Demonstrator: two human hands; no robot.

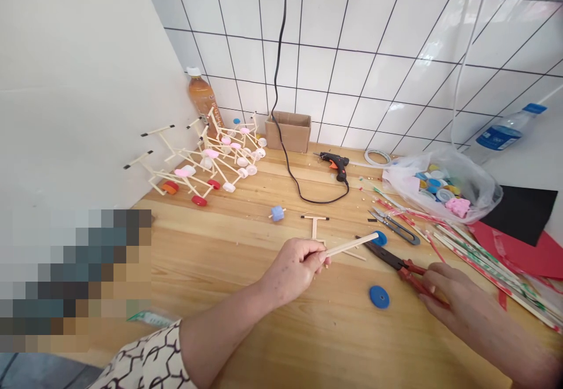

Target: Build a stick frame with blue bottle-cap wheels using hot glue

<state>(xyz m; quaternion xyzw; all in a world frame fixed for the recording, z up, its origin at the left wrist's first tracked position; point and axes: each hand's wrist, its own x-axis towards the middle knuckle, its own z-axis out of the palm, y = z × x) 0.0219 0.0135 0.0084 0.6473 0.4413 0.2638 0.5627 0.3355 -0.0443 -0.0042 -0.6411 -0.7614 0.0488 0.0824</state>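
Observation:
My left hand (297, 271) is closed around a pair of pale wooden chopsticks (352, 245), pointing right over the table. My right hand (466, 304) is closed on the red handles of a pair of pliers (391, 260), whose dark jaws lie near the chopsticks' far end. Behind that end shows a blue bottle cap (380, 237). Another blue cap (379, 297), with a small centre hole, lies between my hands. Just beyond my left hand is a small stick frame (314, 225) with black-tipped ends, partly hidden by the hand. A blue block (277, 213) with a stick through it sits farther left.
Several stick models with cap wheels (200, 201) stand at left, before an orange drink bottle (203, 98). A cardboard box (288, 134) and corded glue gun (336, 165) are at the back. Thread snips (396, 227), wrapped chopsticks (492, 266) and a bag of caps (479, 186) lie right.

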